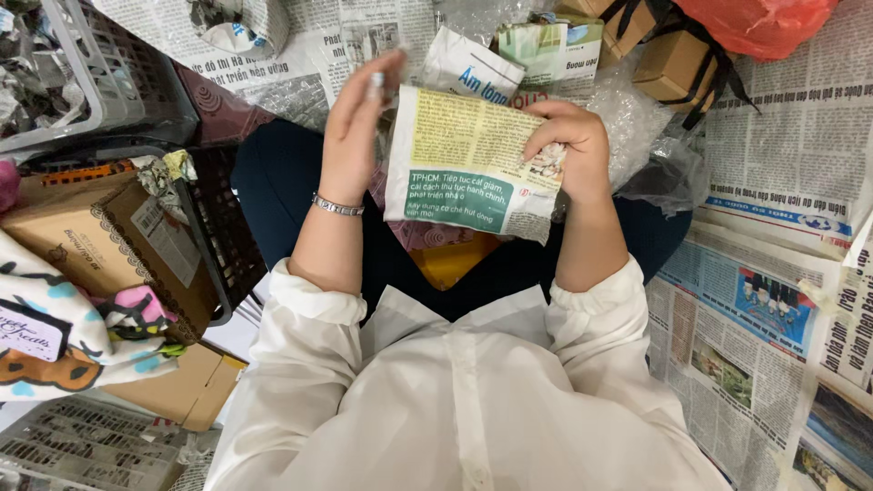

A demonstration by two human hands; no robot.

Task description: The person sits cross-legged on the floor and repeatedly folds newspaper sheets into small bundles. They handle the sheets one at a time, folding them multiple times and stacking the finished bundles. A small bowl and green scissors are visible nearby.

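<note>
- Flat newspaper sheets (773,309) cover the floor around the person's lap.
- A newspaper-wrapped bundle (464,164), rectangular and creased, sits above the lap.
- The right hand (568,145) clenches the bundle's crumpled right edge.
- The left hand (355,127) pinches a small pale piece (376,84), a metal bracelet (337,206) on its wrist.

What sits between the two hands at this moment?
In the head view, a newspaper-wrapped bundle spans the gap: the right hand grips its right edge, and the left hand is raised at its left edge, pinching something small.
</note>
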